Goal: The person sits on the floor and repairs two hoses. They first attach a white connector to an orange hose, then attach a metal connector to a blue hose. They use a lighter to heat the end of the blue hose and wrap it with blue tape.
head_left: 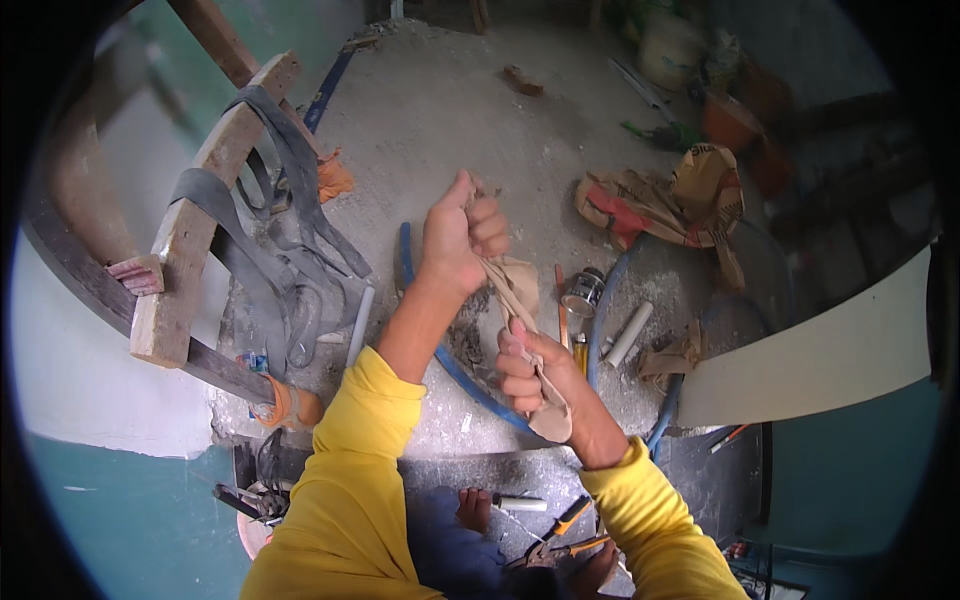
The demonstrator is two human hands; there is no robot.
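Note:
Between my hands stretches a twisted tan strip [513, 290]; whether it is paper or cloth I cannot tell. My left hand [462, 235] is closed in a fist round its upper end. Lower and to the right, my right hand [540, 368] grips the strip, and a loose tail hangs below the fingers. Beneath them on the floor curves a blue hose [470, 385]. Just right of the strip stand a small can [583, 293] and a thin reddish stick [561, 305].
Grey straps [290, 160] drape over a wooden beam [205, 190] at left. A torn brown paper bag [680, 195] lies at right, near a white pipe piece [629, 333]. Orange-handled pliers [560, 545] lie by my feet. A brick fragment [522, 80] is farther off.

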